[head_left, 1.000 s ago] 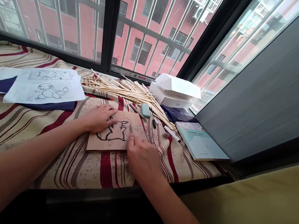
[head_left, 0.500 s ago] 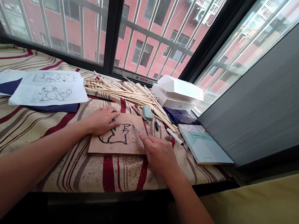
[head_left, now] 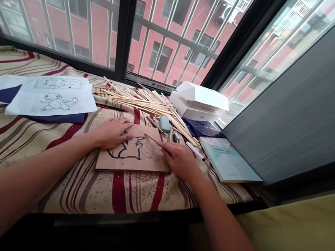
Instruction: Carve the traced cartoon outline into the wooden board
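A thin wooden board point(head_left: 144, 165) lies on the striped cloth, bearing a thick dark animal outline and fainter lines at its right. My left hand point(head_left: 114, 133) rests flat across the board's upper left part, fingers stretched out. Over the right edge, my right hand point(head_left: 178, 158) is closed around a thin carving tool point(head_left: 150, 138). The tool's slim shaft points left toward the top of the drawing; its handle is hidden in my fingers. Whether the tip touches the wood I cannot tell. Small crumbs lie on the cloth below the board.
Behind the board are a teal eraser point(head_left: 164, 124), several pens and a bundle of thin wooden sticks point(head_left: 146, 101). A white box point(head_left: 201, 105) and a book point(head_left: 228, 161) stand to the right. Printed drawings point(head_left: 54, 100) lie left. The cloth-covered ledge point(head_left: 84, 197) ends in front.
My right hand has shifted slightly right and up, and the tool now lies flatter, its shaft more visible. My left hand stays on the board. The whole view has shifted a little.
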`<state>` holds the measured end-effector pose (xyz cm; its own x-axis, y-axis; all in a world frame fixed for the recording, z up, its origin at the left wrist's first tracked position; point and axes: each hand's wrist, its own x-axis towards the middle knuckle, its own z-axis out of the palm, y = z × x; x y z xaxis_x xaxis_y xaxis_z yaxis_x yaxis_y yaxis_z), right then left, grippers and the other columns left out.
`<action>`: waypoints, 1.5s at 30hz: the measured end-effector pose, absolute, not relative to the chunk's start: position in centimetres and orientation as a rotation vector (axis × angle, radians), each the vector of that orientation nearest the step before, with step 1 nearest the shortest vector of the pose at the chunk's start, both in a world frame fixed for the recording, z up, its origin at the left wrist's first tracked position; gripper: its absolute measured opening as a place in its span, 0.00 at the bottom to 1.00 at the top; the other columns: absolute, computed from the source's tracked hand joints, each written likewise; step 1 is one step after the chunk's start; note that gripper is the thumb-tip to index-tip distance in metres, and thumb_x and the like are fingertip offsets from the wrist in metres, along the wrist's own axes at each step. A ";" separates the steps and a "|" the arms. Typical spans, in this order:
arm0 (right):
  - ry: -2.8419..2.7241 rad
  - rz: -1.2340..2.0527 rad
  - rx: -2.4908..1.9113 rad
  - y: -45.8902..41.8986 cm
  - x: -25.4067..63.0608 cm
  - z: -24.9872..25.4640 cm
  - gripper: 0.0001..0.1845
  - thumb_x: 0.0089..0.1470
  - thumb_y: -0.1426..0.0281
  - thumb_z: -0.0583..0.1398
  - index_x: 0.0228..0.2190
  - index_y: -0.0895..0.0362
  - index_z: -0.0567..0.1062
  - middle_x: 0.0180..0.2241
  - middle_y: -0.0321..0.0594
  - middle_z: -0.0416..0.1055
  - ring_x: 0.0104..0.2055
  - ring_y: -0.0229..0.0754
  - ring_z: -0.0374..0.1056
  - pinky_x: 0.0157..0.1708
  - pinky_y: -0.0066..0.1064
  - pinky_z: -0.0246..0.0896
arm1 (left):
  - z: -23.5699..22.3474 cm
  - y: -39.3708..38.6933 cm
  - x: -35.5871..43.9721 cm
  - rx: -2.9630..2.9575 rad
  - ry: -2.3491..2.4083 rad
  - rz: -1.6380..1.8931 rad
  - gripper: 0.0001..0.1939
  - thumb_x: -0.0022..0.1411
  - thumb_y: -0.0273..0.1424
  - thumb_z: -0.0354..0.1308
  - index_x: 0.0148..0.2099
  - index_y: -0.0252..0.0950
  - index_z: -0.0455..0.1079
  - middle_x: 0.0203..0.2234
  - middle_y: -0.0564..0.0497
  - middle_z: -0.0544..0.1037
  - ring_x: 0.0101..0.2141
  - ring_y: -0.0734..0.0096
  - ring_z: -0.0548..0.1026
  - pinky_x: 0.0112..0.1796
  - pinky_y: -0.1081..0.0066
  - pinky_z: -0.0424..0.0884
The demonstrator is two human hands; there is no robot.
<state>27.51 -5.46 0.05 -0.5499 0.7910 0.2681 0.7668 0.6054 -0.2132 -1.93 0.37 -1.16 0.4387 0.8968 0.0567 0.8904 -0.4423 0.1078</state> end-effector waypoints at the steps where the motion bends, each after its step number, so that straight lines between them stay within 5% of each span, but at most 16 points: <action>1: -2.510 0.105 -1.250 -5.4 27.6 0.2 0.21 0.68 0.70 0.55 0.57 0.57 0.79 0.51 0.47 0.82 0.51 0.51 0.79 0.51 0.39 0.70 | -1.2 0.4 -1.9 2.608 1.622 0.165 0.36 0.72 0.49 0.41 0.71 0.31 0.62 0.67 0.36 0.66 0.66 0.46 0.62 0.65 0.51 0.59; 22: -2.402 0.632 -1.039 0.6 29.8 1.3 0.20 0.63 0.66 0.59 0.51 0.57 0.83 0.48 0.45 0.83 0.48 0.46 0.78 0.51 0.36 0.68 | -0.8 0.1 -2.0 2.580 1.575 0.184 0.36 0.72 0.49 0.42 0.70 0.30 0.63 0.68 0.36 0.66 0.67 0.45 0.62 0.65 0.49 0.58; 29: -2.377 0.406 -1.101 0.4 29.8 0.5 0.19 0.62 0.66 0.59 0.48 0.57 0.85 0.36 0.43 0.83 0.34 0.41 0.73 0.40 0.32 0.64 | -1.2 0.8 -2.5 2.624 1.525 0.252 0.35 0.71 0.51 0.43 0.68 0.33 0.65 0.65 0.36 0.69 0.64 0.46 0.65 0.64 0.50 0.61; 36: -2.344 0.171 -1.433 1.2 32.1 2.4 0.24 0.65 0.64 0.56 0.58 0.55 0.78 0.26 0.37 0.75 0.28 0.40 0.65 0.35 0.32 0.57 | -1.1 0.6 -2.6 2.615 1.510 0.302 0.35 0.70 0.51 0.45 0.68 0.33 0.67 0.63 0.36 0.71 0.63 0.45 0.67 0.64 0.50 0.62; 41: -2.591 0.081 -1.682 1.9 32.6 4.1 0.20 0.64 0.66 0.58 0.53 0.52 0.81 0.34 0.42 0.80 0.35 0.45 0.71 0.36 0.34 0.57 | -1.2 0.8 -2.6 2.625 1.432 0.327 0.35 0.70 0.51 0.45 0.68 0.33 0.67 0.64 0.38 0.71 0.64 0.47 0.67 0.65 0.52 0.60; 45: -2.666 0.061 -1.641 3.4 31.1 5.2 0.12 0.61 0.67 0.61 0.37 0.55 0.85 0.37 0.44 0.82 0.36 0.45 0.73 0.35 0.33 0.59 | -1.0 0.8 -2.6 2.628 1.344 0.319 0.36 0.69 0.52 0.46 0.69 0.32 0.65 0.65 0.38 0.70 0.65 0.48 0.65 0.66 0.53 0.58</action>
